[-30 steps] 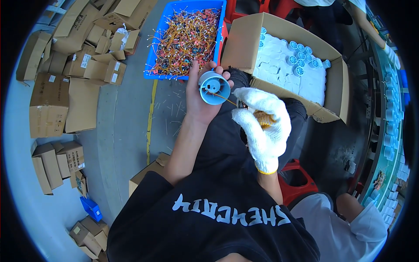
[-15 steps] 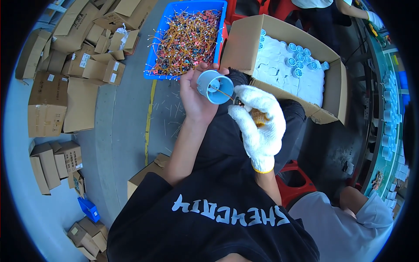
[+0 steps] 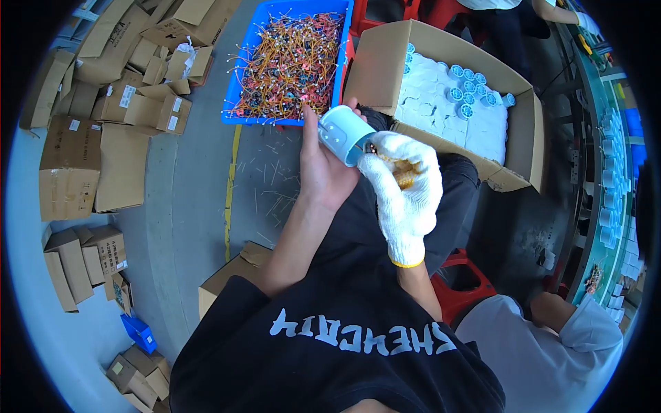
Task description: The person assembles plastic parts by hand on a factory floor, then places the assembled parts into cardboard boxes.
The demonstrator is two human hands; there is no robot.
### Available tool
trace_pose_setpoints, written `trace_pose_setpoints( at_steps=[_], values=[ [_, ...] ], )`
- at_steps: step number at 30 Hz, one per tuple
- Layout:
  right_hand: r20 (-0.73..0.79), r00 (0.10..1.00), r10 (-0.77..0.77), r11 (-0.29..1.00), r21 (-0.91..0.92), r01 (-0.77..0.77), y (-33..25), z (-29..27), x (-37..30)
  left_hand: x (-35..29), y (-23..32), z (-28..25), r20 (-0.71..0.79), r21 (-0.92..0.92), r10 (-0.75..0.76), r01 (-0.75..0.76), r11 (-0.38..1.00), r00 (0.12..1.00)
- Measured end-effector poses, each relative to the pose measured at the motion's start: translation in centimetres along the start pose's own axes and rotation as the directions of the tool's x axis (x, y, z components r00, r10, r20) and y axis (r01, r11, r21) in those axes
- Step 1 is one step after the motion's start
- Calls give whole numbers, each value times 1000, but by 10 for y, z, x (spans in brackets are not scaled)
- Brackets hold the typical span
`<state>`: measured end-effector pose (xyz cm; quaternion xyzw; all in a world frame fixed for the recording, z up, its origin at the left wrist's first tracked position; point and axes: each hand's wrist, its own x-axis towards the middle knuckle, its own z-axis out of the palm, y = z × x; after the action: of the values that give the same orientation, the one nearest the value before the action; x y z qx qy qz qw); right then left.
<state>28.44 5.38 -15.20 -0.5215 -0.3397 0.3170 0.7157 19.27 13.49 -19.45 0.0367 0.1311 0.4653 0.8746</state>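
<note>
My bare left hand (image 3: pixel 322 165) is wrapped round a light blue plastic cup-shaped housing (image 3: pixel 342 132), which lies tilted with its open end toward my right hand. In a white knit glove, my right hand (image 3: pixel 406 182) pinches a small dark part with a wire (image 3: pixel 370 148) at the housing's rim. The inside of the housing and most of the small part are hidden. Beyond my left hand stands a blue bin (image 3: pixel 231 103) heaped with wired parts (image 3: pixel 292 65) in orange, red and black.
An open cardboard box (image 3: pixel 377 65) at the far right holds white pieces and several blue-topped housings (image 3: pixel 468 89). More cardboard boxes (image 3: pixel 72 165) are piled at the left. A co-worker's sleeve (image 3: pixel 585 337) is close on my right, beside a green-edged bench (image 3: pixel 592 258) and red stool (image 3: pixel 465 282).
The housing has turned, so its open end now faces my right hand and its inside no longer shows. My right hand has brought the small part up to the rim.
</note>
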Motion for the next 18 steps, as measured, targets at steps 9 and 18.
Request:
trace_pose_setpoints(
  at_steps=[9,18],
  values=[
    [-86,965,-246,948,-231,221,15,-4,7,-5,-7,23,76,501,23,-58,864,997],
    [215,957,-194,691,-662,289,0,-5,12,8,12,-31,140,328,-109,57,943,984]
  ],
)
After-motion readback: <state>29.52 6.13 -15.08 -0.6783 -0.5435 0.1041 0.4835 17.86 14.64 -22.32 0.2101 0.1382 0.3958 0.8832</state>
